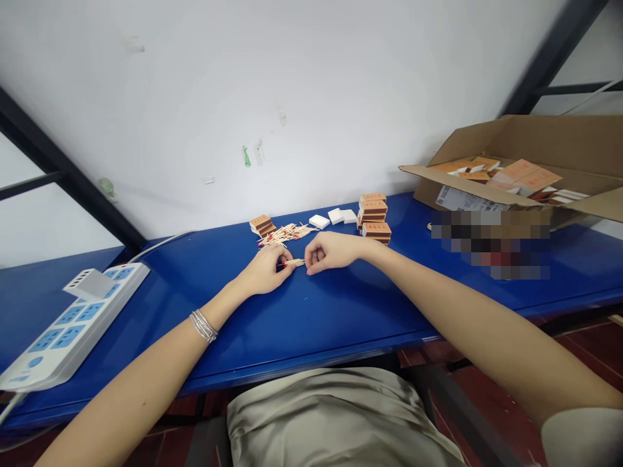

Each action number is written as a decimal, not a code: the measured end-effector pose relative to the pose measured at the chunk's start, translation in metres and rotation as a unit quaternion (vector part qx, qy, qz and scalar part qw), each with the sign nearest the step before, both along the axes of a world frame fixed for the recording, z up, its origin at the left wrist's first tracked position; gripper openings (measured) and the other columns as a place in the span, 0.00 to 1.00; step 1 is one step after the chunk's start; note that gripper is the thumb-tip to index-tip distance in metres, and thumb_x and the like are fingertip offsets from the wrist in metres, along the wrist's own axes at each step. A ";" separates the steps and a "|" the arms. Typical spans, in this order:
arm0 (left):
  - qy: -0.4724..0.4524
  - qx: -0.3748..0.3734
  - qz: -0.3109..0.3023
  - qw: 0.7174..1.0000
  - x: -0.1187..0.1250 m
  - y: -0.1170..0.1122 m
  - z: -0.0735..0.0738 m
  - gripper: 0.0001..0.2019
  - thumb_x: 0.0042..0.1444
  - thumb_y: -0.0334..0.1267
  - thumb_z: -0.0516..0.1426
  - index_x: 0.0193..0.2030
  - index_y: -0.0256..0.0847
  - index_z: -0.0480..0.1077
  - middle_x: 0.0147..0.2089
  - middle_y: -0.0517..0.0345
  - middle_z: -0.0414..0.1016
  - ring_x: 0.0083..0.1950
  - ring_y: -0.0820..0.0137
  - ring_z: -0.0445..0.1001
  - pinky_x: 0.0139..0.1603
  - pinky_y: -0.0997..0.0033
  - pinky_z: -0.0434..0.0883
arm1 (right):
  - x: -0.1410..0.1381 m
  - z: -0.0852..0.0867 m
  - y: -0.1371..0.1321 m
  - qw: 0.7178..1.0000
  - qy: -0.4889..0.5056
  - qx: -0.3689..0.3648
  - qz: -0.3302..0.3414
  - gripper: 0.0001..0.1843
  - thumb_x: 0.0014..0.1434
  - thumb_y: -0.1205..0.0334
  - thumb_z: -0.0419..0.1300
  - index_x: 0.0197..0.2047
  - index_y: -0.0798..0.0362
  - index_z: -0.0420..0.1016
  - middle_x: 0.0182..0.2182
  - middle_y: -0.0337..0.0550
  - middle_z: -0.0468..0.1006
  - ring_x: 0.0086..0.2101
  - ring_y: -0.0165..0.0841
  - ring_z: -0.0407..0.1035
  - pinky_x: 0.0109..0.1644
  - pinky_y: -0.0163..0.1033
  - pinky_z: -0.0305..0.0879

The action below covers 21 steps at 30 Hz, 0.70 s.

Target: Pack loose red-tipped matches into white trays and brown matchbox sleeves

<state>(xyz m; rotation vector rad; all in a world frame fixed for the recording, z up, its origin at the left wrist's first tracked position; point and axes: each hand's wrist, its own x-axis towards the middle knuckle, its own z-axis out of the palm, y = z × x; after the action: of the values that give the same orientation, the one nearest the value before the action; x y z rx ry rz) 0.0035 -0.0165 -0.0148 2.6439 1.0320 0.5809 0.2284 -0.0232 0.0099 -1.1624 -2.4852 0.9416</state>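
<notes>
My left hand [265, 269] and my right hand [328, 251] meet over the blue table [311, 318], both pinching a small bundle of matches [294, 263] held level between them. The red match heads point toward my left hand. Just beyond lies a loose pile of matches [287, 233]. A few matchboxes [263, 225] lie left of the pile. Stacked orange matchboxes [374, 217] stand to its right, with white inner trays [335, 217] between them.
A white power strip with blue sockets [73, 321] lies at the left, its cable running back to the wall. An open cardboard box [530, 172] holding more matchboxes sits at the right rear. A blurred patch covers part of the table there. My lap shows below.
</notes>
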 end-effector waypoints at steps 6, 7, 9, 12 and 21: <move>0.000 0.003 -0.003 1.000 0.001 -0.003 0.002 0.09 0.57 0.42 0.54 0.38 0.39 0.70 0.35 0.55 0.72 0.36 0.68 0.68 0.42 0.65 0.67 | -0.008 -0.008 0.004 0.997 0.032 0.029 -0.059 0.08 0.49 0.62 0.64 0.33 0.58 0.77 0.26 0.42 0.79 0.28 0.29 0.71 0.32 0.32 0.64; 0.001 0.003 -0.002 1.000 0.001 -0.003 0.002 0.09 0.57 0.42 0.54 0.38 0.39 0.70 0.35 0.55 0.72 0.36 0.68 0.68 0.42 0.64 0.67 | -0.008 -0.008 0.005 0.997 0.027 0.032 -0.057 0.08 0.49 0.62 0.63 0.33 0.58 0.77 0.26 0.42 0.79 0.28 0.29 0.71 0.32 0.32 0.64; 0.004 0.004 0.001 1.000 0.001 -0.003 0.002 0.09 0.57 0.42 0.54 0.37 0.39 0.70 0.36 0.55 0.72 0.36 0.68 0.68 0.42 0.64 0.67 | -0.009 -0.009 0.004 0.997 0.020 0.047 -0.052 0.08 0.50 0.62 0.62 0.32 0.57 0.77 0.27 0.42 0.79 0.27 0.29 0.70 0.31 0.32 0.63; 0.005 0.004 0.004 1.000 0.002 -0.004 0.002 0.09 0.58 0.42 0.54 0.36 0.39 0.69 0.35 0.55 0.72 0.36 0.68 0.68 0.41 0.64 0.67 | -0.010 -0.008 0.003 0.997 0.009 0.065 -0.047 0.06 0.50 0.64 0.61 0.31 0.57 0.77 0.27 0.41 0.78 0.27 0.28 0.69 0.31 0.32 0.62; -0.006 0.001 0.012 1.000 0.001 0.000 0.001 0.09 0.57 0.43 0.54 0.35 0.40 0.70 0.34 0.56 0.73 0.34 0.69 0.68 0.38 0.65 0.66 | 0.006 0.004 0.003 0.998 -0.033 0.032 -0.044 0.06 0.51 0.63 0.60 0.32 0.55 0.76 0.27 0.42 0.78 0.25 0.28 0.68 0.29 0.33 0.60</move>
<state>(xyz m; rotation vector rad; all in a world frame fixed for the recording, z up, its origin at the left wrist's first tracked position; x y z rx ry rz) 0.0042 -0.0161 -0.0143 2.6303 1.0619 0.6031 0.2345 -0.0203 0.0142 -1.2898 -2.4729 0.8058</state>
